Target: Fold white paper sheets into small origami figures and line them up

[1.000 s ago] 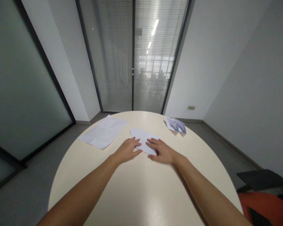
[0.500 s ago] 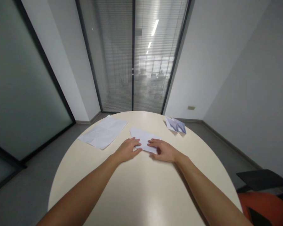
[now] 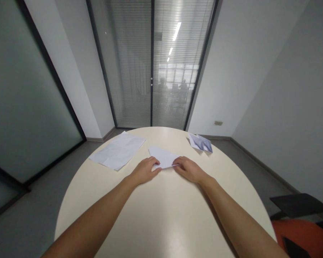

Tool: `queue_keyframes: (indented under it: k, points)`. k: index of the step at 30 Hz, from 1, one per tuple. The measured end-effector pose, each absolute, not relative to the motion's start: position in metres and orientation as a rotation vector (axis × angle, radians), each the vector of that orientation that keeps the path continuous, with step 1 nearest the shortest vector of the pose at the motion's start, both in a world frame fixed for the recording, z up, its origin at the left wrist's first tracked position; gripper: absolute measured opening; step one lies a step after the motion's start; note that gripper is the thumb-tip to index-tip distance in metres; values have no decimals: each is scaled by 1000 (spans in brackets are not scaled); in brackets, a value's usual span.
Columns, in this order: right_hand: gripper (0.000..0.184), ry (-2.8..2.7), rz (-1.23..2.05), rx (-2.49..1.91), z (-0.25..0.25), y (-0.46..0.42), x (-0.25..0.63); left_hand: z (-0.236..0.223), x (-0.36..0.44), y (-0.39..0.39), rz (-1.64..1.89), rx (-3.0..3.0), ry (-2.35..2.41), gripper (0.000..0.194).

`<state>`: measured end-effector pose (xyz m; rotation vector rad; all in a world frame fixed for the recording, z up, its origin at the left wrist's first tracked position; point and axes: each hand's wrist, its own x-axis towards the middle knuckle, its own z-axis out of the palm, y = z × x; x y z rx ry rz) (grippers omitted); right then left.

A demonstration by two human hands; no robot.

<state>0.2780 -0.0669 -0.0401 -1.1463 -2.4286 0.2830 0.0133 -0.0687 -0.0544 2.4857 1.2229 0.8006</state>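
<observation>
A white sheet of paper (image 3: 163,155) lies between my hands near the middle of the table, its near edge slightly raised. My right hand (image 3: 188,168) pinches the paper's right near corner between thumb and fingers. At the left near edge, my left hand (image 3: 145,170) is closed on the paper, fingertips on top and thumb at the near side. Parts of both near corners are hidden under the fingers.
The round cream table (image 3: 161,208) has a larger white sheet (image 3: 120,149) at its far left. A creased, folded paper (image 3: 200,142) stands partly raised at the far right. An orange and black chair (image 3: 301,233) is beside the table at right.
My right hand has shifted from resting on the paper to pinching its right near corner. The paper's near edge has lifted and now runs up toward the right. My left fingers have curled in.
</observation>
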Motion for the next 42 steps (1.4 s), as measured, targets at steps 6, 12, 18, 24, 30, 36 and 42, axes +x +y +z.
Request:
queue_keyframes:
  k: [6, 12, 18, 24, 30, 36, 42]
  points:
    - [32, -2450, 202, -1257, -39, -66, 279, -49, 14, -70, 757, 2499, 1236, 12]
    - [33, -2427, 170, -1298, -43, -64, 280, -51, 13, -68, 764, 2493, 1196, 9]
    - [28, -2394, 192, -1337, -43, -64, 280, -55, 12, -66, 772, 2486, 1169, 8]
    - [46, -2306, 277, -1368, -50, -63, 283, -58, 11, -65, 815, 2435, 1166, 31]
    - [45, -2337, 243, -1242, -50, -62, 284, -59, 11, -66, 764, 2496, 1131, 32]
    - [34, -2353, 171, -1257, -54, -59, 284, -61, 11, -65, 745, 2593, 1055, 27]
    - [33, -2389, 83, -1282, -54, -56, 285, -60, 11, -68, 705, 2651, 1040, 27]
